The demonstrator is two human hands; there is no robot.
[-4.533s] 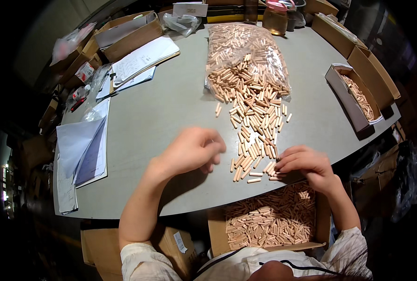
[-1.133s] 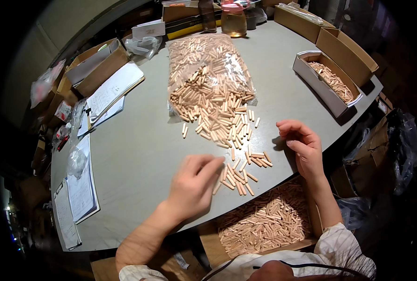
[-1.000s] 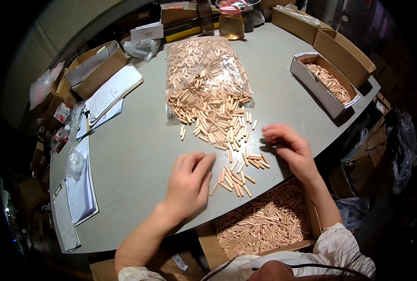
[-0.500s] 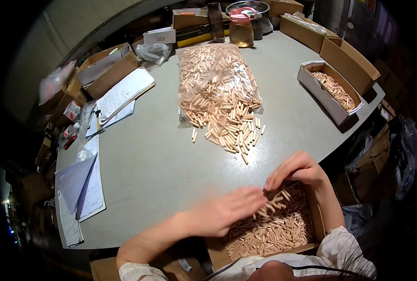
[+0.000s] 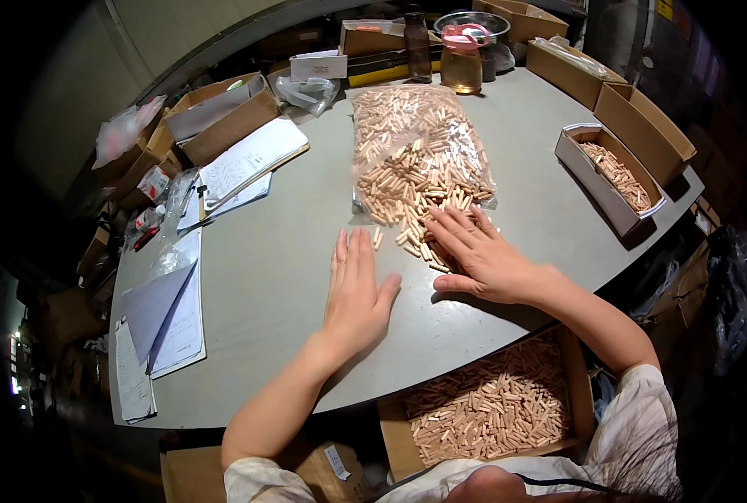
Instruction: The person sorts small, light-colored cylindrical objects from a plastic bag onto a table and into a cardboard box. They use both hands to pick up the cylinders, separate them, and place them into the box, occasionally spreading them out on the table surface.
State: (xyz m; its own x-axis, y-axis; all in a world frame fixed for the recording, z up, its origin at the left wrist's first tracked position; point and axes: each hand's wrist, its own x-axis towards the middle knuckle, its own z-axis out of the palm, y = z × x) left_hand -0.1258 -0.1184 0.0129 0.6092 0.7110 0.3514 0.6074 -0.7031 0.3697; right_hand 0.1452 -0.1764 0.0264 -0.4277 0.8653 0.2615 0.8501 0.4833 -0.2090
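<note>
Small wooden dowels spill from the mouth of a clear plastic bag full of them on the table. My right hand lies palm down over the right side of the spill, fingers spread, hiding some dowels. To the left of the pile my left hand rests flat with fingers stretched out, its thumb apart. One or two loose dowels lie just beyond its fingertips. Below the table's near edge, a cardboard box holds many more dowels, right in front of my body.
A long narrow box with dowels stands at the right, beside an empty brown box. Notebooks and papers lie along the left. A pink-lidded jug and a dark bottle stand at the back.
Both hands have moved from above the box of dowels up onto the table, beside and over the spilled pile. The dowels under my hands have dropped away. The view has shifted slightly.
</note>
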